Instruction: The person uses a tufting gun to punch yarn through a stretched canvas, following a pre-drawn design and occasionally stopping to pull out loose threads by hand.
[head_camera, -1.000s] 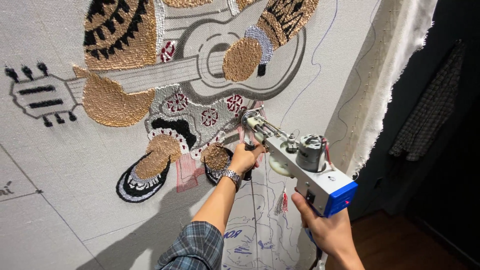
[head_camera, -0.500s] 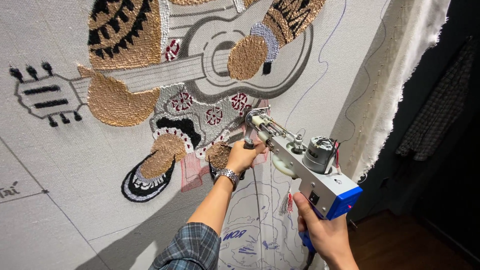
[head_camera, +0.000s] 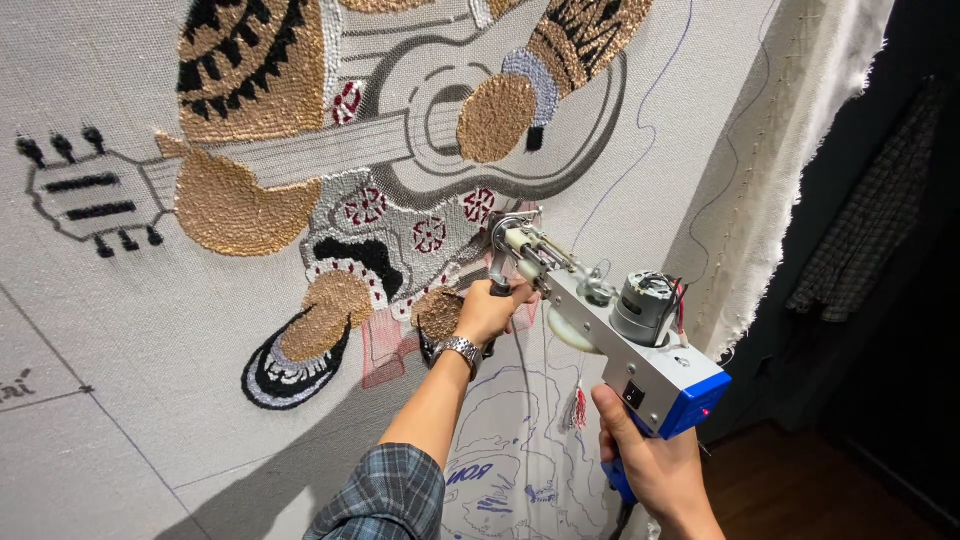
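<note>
**Both hands locked on the tufting gun at the canvas**

Both hands were on the tool: the left hand clenched around the front grip, the right hand wrapped around the blue rear handle low in the frame. Ordering by size, the stretched backing cloth filled nearly the whole view, hung upright, its frayed edge trailing off on the right against a dark room. Across it spread the tufted guitar design, silver-grey body, gold patches, black and red details, with blue marker outlines below not yet filled. Next came the tufting gun, tilted up and away from the person, its grey motor on top, its needle end pressed right at the cloth beside the small red flower motifs. Smaller yet: a checked sleeve and a metal wristwatch on the left wrist, a scrap of red yarn hanging under the gun.

To my eye, good work here called for steady forward pressure so the foot stayed flat on the cloth, the left hand steering, the right driving, and no drifting off the drawn line.
</note>
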